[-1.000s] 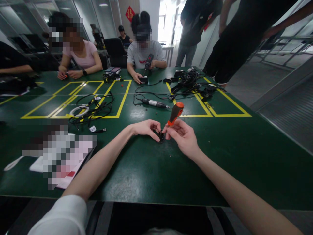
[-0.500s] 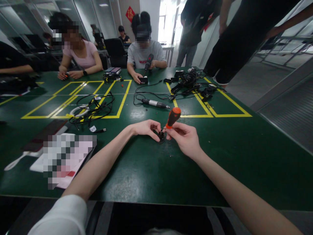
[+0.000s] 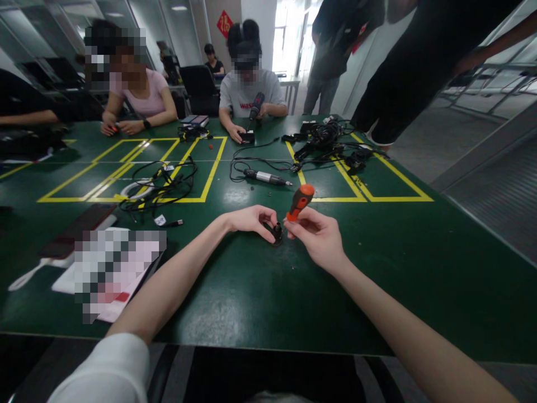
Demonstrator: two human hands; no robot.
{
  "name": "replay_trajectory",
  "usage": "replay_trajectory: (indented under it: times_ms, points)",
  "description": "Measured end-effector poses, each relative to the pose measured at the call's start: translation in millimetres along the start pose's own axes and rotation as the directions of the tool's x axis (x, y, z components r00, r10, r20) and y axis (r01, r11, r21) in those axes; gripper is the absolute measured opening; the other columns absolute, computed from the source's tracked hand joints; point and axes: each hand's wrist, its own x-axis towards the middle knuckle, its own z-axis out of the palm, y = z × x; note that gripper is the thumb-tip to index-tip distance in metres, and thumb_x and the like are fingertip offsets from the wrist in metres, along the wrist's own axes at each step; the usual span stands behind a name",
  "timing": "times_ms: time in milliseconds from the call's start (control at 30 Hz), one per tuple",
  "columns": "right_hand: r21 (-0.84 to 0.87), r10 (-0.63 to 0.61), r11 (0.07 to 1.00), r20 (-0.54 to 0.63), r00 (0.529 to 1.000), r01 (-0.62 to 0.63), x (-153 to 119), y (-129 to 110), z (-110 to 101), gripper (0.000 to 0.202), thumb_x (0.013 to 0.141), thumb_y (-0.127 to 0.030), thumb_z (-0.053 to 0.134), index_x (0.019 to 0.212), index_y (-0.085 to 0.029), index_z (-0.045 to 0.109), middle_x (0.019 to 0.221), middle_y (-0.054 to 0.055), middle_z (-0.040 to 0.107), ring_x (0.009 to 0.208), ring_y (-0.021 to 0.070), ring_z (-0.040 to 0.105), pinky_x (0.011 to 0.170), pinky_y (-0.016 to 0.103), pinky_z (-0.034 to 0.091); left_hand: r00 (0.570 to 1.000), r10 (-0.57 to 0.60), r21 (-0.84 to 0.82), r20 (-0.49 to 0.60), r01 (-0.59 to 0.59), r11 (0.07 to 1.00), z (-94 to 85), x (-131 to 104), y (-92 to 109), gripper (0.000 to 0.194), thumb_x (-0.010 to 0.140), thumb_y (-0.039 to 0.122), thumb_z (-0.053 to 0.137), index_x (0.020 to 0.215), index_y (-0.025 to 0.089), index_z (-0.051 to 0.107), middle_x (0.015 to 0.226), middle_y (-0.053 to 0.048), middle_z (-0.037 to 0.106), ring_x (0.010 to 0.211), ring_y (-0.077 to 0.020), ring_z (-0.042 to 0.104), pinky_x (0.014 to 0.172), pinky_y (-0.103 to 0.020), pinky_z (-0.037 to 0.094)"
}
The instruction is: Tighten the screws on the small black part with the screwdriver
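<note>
On the green table (image 3: 235, 280), a small dark round part (image 3: 277, 235) stands with a short post pointing up. My left hand (image 3: 255, 219) grips it from the left between thumb and fingers. Just to the right, my right hand (image 3: 316, 229) is closed on a screwdriver (image 3: 301, 201) with an orange and black handle. The handle leans up and to the right, above my fingers. Its shaft and tip are mostly hidden by the fingers, so contact with the dark part cannot be made out.
Behind my hands lies a silver and black electric screwdriver (image 3: 266, 177) with its cable. Coiled cables (image 3: 168, 184) lie left, a black cable heap (image 3: 327, 140) back right. A phone (image 3: 75, 235) and a booklet (image 3: 126, 274) are at the left. A person across holds a dark power tool (image 3: 255, 106).
The screwdriver in my right hand has shifted slightly right, a little away from the dark part. My left hand has hardly moved.
</note>
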Motion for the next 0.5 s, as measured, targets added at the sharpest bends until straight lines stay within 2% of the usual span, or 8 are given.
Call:
replay_trajectory:
  times_ms: [100, 300, 500]
  points:
    - [-0.018, 0.017, 1.000, -0.009, 1.000, -0.017, 0.6, 1.4, -0.7, 0.025, 0.080, -0.042, 0.088, 0.083, -0.021, 0.076, 0.076, 0.001, 0.074, 0.054, 0.0120, 0.063, 0.056, 0.026, 0.058, 1.000, 0.006, -0.003, 0.000, -0.006, 1.000, 0.2, -0.3, -0.2, 0.043, 0.057, 0.022, 0.097, 0.088, 0.014, 0.067, 0.097, -0.003, 0.076, 0.090, -0.0157, 0.072, 0.090, -0.034, 0.053]
    - [0.016, 0.033, 0.999, 0.006, 0.999, -0.033, -0.6, 3.2, -1.2, 0.033, 0.086, -0.051, 0.081, 0.092, -0.020, 0.071, 0.080, 0.004, 0.077, 0.056, 0.0140, 0.067, 0.057, 0.030, 0.061, 1.000, 0.015, -0.030, -0.013, -0.015, 0.999, 1.6, -0.8, 0.4, 0.045, 0.055, 0.023, 0.098, 0.079, 0.015, 0.060, 0.090, -0.001, 0.075, 0.087, -0.0151, 0.071, 0.088, -0.033, 0.052]
    - [0.026, 0.036, 0.999, -0.013, 0.999, -0.036, -2.2, 4.1, -0.5, 0.033, 0.083, -0.047, 0.085, 0.089, -0.020, 0.067, 0.078, 0.003, 0.077, 0.058, 0.0133, 0.067, 0.060, 0.028, 0.061, 0.999, 0.000, -0.016, -0.032, -0.001, 1.000, 1.4, 0.5, -1.0, 0.047, 0.052, 0.024, 0.099, 0.078, 0.015, 0.061, 0.087, 0.000, 0.075, 0.083, -0.0138, 0.070, 0.086, -0.033, 0.053]
